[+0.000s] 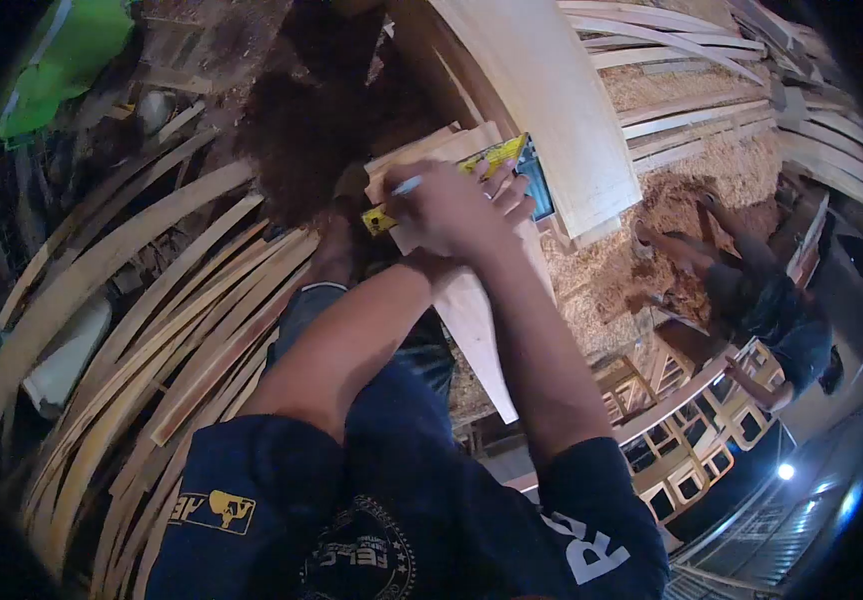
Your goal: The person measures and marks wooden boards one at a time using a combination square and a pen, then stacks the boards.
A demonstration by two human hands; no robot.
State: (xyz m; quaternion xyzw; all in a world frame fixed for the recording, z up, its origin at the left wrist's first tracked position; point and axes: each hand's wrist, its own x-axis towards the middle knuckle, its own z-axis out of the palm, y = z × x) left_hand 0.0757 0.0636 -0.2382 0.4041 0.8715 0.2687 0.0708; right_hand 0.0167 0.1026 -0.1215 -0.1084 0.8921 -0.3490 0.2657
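Note:
My forearms cross, and my right hand (447, 210) lies over the left wrist. Its fingers are closed round a slim pen (408, 185) with a pale end. Past it, the fingers of my left hand (514, 195) show, bent over a yellow measuring square (497, 155) with a teal part (542, 190) at its right end; the left palm is hidden. The square lies across pale wooden pieces (432, 148). Below my hands a tapering wooden board (477, 335) points toward me.
A wide wooden panel (562, 110) stands beside my hands. Curved wooden strips (152, 330) are piled on the left, with more strips (672, 40) at upper right. Another person (767, 310) bends among wood shavings (672, 215) on the right, near wooden frames (687, 440).

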